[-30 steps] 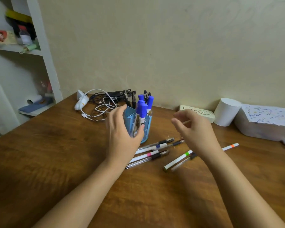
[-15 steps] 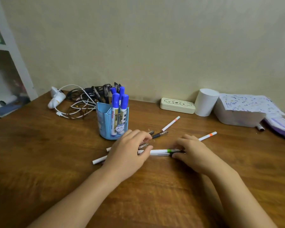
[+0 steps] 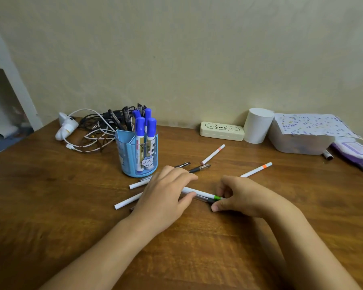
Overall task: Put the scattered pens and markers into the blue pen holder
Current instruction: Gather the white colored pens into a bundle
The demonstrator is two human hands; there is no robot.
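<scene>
The blue pen holder (image 3: 127, 162) stands on the wooden table (image 3: 50, 206) with several blue-capped markers (image 3: 140, 132) upright in it. Scattered pens lie in front of it. My left hand (image 3: 166, 195) rests palm down over a bunch of them, its fingers curled onto a white pen with a green band (image 3: 201, 193). My right hand (image 3: 245, 195) pinches the green-band end of that pen together with a dark pen beside it. Two white pens with orange bands (image 3: 213, 154) (image 3: 257, 169) and two dark pens (image 3: 199, 168) lie free beyond the hands.
A tangle of cables and a white charger (image 3: 65, 127) sits behind the holder. Along the wall stand a cream case (image 3: 221, 130), a white paper roll (image 3: 258, 125) and a box under dotted paper (image 3: 301, 135). A white shelf (image 3: 11, 84) is at left.
Both hands have dropped from beside the holder onto the pens on the table. They now gather the green-band pen and its neighbours; the view has shifted right.
</scene>
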